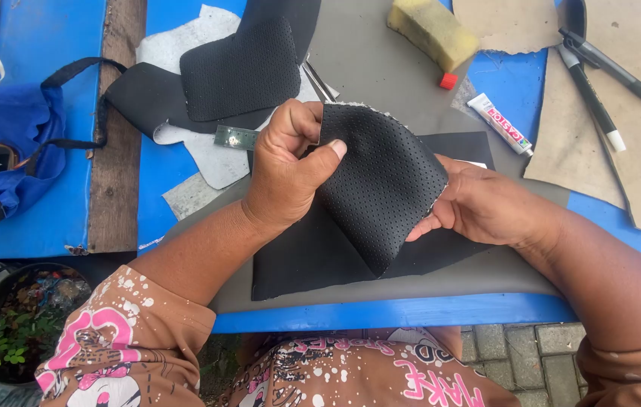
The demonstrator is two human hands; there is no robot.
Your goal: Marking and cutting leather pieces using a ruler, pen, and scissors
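- The left hand (288, 169) pinches the top edge of a black perforated leather piece (380, 188), thumb pressed on its face.
- The right hand (482, 207) grips its right edge, holding it curved above the grey mat (380, 56).
- A glue tube (500, 124) and sponge (432, 32) lie behind.

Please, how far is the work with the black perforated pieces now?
Looks done: one cut perforated piece lies on the blue table. In hand: the left hand pinches a second perforated piece, and the right hand supports its edge. Untouched: glue tube, yellow sponge, two pens.
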